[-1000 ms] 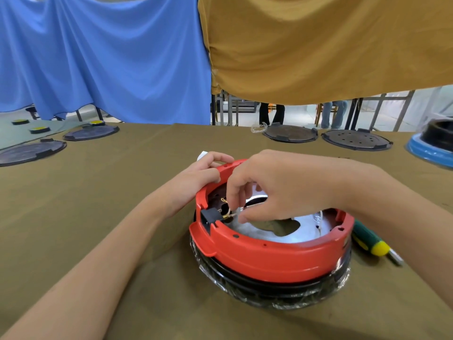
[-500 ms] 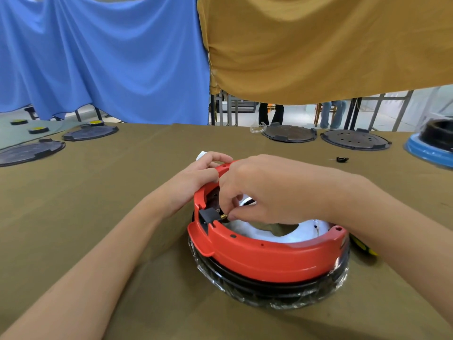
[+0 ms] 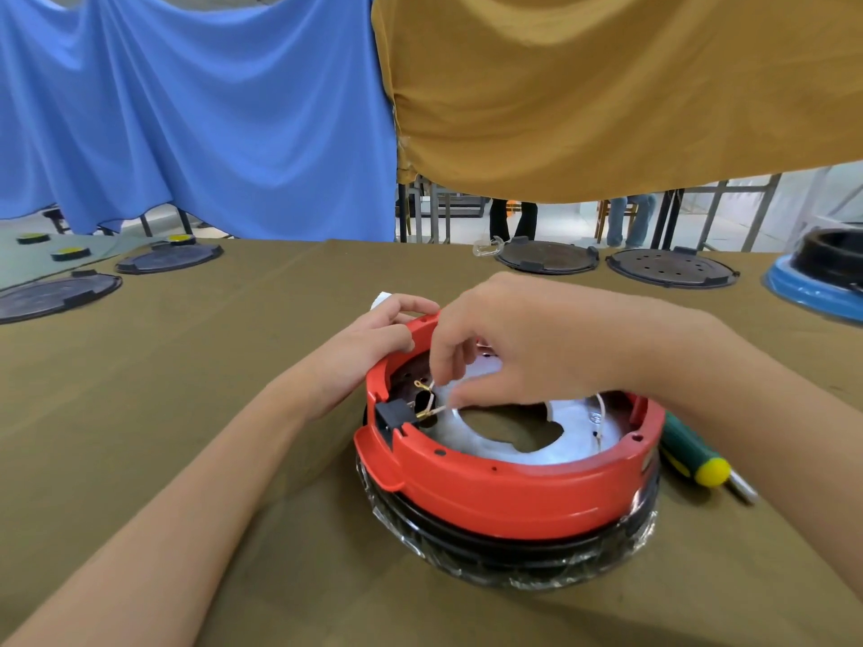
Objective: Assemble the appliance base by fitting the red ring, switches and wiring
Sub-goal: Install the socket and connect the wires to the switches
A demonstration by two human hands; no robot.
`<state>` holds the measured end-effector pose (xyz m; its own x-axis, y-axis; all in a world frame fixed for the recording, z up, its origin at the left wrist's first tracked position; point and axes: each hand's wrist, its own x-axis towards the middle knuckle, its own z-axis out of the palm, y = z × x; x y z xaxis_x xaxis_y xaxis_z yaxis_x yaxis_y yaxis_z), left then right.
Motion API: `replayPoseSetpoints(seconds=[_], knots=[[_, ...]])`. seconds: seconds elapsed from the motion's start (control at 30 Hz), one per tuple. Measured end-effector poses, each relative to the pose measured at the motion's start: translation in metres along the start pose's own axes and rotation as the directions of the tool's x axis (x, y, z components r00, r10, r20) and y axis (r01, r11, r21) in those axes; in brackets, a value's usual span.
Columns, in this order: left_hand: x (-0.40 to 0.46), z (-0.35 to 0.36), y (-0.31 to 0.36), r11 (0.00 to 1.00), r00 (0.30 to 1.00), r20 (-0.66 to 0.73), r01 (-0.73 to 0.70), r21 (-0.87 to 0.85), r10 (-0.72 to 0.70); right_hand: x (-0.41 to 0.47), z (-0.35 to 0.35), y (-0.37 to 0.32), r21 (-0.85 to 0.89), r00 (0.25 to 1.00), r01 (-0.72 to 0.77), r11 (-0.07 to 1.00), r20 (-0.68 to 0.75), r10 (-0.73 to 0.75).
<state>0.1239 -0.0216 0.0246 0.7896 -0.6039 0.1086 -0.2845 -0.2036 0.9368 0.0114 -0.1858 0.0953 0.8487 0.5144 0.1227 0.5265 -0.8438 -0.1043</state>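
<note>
While our left hand (image 3: 373, 338) gripped the far-left rim of the red ring (image 3: 504, 492), our right hand (image 3: 527, 347) reached down inside it, fingertips pinching a thin white wire (image 3: 432, 387) with brass terminals. That wire lay just beneath our right fingers, beside the black switch (image 3: 394, 415) set in the ring's left wall. A green-handled screwdriver (image 3: 691, 455) rested on the table (image 3: 187, 366), just right of the ring.

Nothing readable anywhere here tbh, no labels, brand names, numbers or signs that I can make out on anything in view.
</note>
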Motion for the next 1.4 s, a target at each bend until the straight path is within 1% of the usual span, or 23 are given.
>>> replayPoseSetpoints(seconds=[0.13,0.3,0.37,0.47,0.5,0.57,0.63,0.67,0.73,0.8,0.87,0.9,0.93,0.97,1.0,1.03,1.07,1.1,1.17,1.23,1.3,1.4], knots=[[-0.002,-0.002,0.001,1.0,1.0,-0.015,0.006,-0.005,-0.006,-0.005,-0.013,0.016,0.111,0.995,-0.049,0.993,-0.076,0.057],[0.002,-0.008,-0.004,1.0,0.996,-0.09,-0.026,-0.018,0.024,-0.007,-0.019,0.05,0.114,0.966,-0.187,0.976,-0.156,0.204],[0.004,-0.009,-0.005,0.998,0.993,-0.119,-0.023,-0.051,0.016,-0.009,-0.019,0.065,0.117,0.942,-0.246,0.962,-0.203,0.266],[0.005,-0.007,-0.005,0.988,0.995,-0.1,0.005,-0.151,-0.02,-0.015,-0.01,0.081,0.207,0.9,-0.325,0.923,-0.233,0.369],[0.005,-0.007,-0.005,0.984,0.996,-0.081,0.018,-0.177,-0.033,-0.018,-0.005,0.085,0.254,0.883,-0.358,0.898,-0.219,0.414],[0.004,-0.01,-0.004,0.979,0.997,-0.009,0.068,-0.192,-0.071,-0.026,0.005,0.091,0.35,0.857,-0.428,0.833,-0.135,0.497],[0.001,-0.014,-0.004,0.984,0.99,0.088,0.123,-0.13,-0.112,-0.038,0.017,0.095,0.447,0.828,-0.483,0.753,-0.048,0.559],[0.0,-0.015,-0.004,0.985,0.984,0.114,0.148,-0.089,-0.138,-0.043,0.023,0.096,0.505,0.809,-0.495,0.707,-0.028,0.587],[-0.001,-0.017,-0.004,0.985,0.981,0.1,0.168,-0.033,-0.164,-0.05,0.032,0.096,0.617,0.782,-0.489,0.617,-0.004,0.623],[0.002,-0.016,-0.006,0.993,0.992,0.024,0.121,-0.014,-0.121,-0.054,0.035,0.098,0.696,0.763,-0.458,0.553,-0.011,0.646],[0.005,-0.014,-0.008,0.998,0.996,-0.064,0.059,-0.034,-0.061,-0.06,0.031,0.103,0.807,0.701,-0.388,0.445,-0.055,0.711],[0.007,-0.014,-0.01,0.997,0.994,-0.104,0.04,-0.062,-0.046,-0.064,0.029,0.108,0.854,0.647,-0.341,0.393,-0.09,0.757],[0.008,-0.013,-0.012,0.995,0.99,-0.137,0.027,-0.1,-0.041,-0.07,0.027,0.114,0.881,0.578,-0.31,0.358,-0.124,0.807],[0.009,-0.013,-0.013,0.989,0.986,-0.16,0.023,-0.145,-0.046,-0.076,0.025,0.121,0.896,0.507,-0.298,0.33,-0.144,0.85],[0.01,-0.012,-0.015,0.982,0.984,-0.169,0.023,-0.19,-0.056,-0.082,0.025,0.127,0.903,0.452,-0.301,0.305,-0.146,0.88],[0.01,-0.011,-0.016,0.973,0.983,-0.17,0.029,-0.228,-0.069,-0.088,0.026,0.133,0.9,0.423,-0.328,0.288,-0.133,0.896],[0.011,-0.011,-0.017,0.967,0.983,-0.165,0.037,-0.253,-0.081,-0.094,0.027,0.139,0.878,0.421,-0.382,0.288,-0.112,0.9],[0.011,-0.01,-0.017,0.962,0.983,-0.157,0.045,-0.27,-0.09,-0.099,0.028,0.144,0.828,0.44,-0.467,0.311,-0.088,0.894],[0.01,-0.007,-0.017,0.951,0.985,-0.143,0.052,-0.305,-0.1,-0.105,0.03,0.15,0.636,0.499,-0.656,0.406,-0.039,0.866],[0.011,-0.004,-0.018,0.94,0.985,-0.143,0.048,-0.337,-0.101,-0.108,0.031,0.154,0.414,0.536,-0.765,0.494,-0.018,0.844],[0.011,-0.003,-0.019,0.94,0.982,-0.156,0.045,-0.337,-0.103,-0.11,0.029,0.154,0.279,0.566,-0.793,0.542,0.009,0.824],[0.011,-0.001,-0.019,0.945,0.981,-0.174,0.029,-0.326,-0.09,-0.113,0.022,0.154,0.236,0.608,-0.781,0.578,0.081,0.79]])
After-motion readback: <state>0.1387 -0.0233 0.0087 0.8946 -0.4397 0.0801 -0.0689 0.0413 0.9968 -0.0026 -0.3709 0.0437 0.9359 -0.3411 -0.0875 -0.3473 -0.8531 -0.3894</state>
